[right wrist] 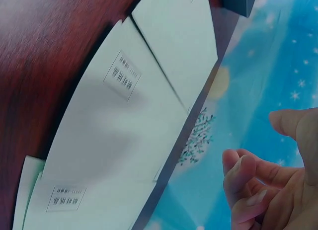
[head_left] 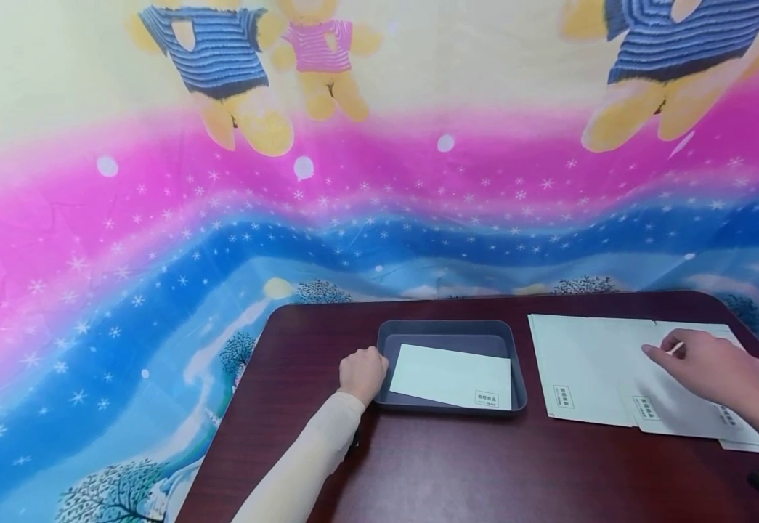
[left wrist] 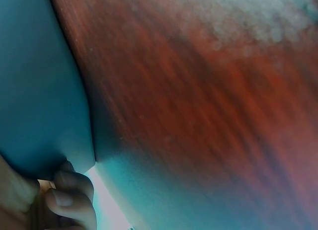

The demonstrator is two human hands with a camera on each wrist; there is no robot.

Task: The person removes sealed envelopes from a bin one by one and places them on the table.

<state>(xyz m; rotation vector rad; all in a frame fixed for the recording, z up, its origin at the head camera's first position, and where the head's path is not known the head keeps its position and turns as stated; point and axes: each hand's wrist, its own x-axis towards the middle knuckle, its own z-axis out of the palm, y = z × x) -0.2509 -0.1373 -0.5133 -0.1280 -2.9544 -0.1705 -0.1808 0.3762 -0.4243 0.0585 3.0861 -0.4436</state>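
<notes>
A dark grey rectangular tray (head_left: 447,336) sits on the table, and one pale envelope (head_left: 447,375) with a small printed box lies slanted inside it. My left hand (head_left: 361,373) grips the tray's left side; in the left wrist view its curled fingers (left wrist: 72,192) meet the tray wall (left wrist: 39,91). Several more pale envelopes (head_left: 585,356) lie overlapped in a row to the right, printed boxes along the near edge. Over them hovers my right hand (head_left: 722,370), fingers loosely bent. The right wrist view shows thumb and fingers (right wrist: 243,170) apart, holding nothing.
The dark red-brown table (head_left: 444,472) has rounded far corners. Just behind it hangs a colourful printed cloth (head_left: 386,181) with bears and snowflakes. Bare tabletop separates the tray from the envelope row.
</notes>
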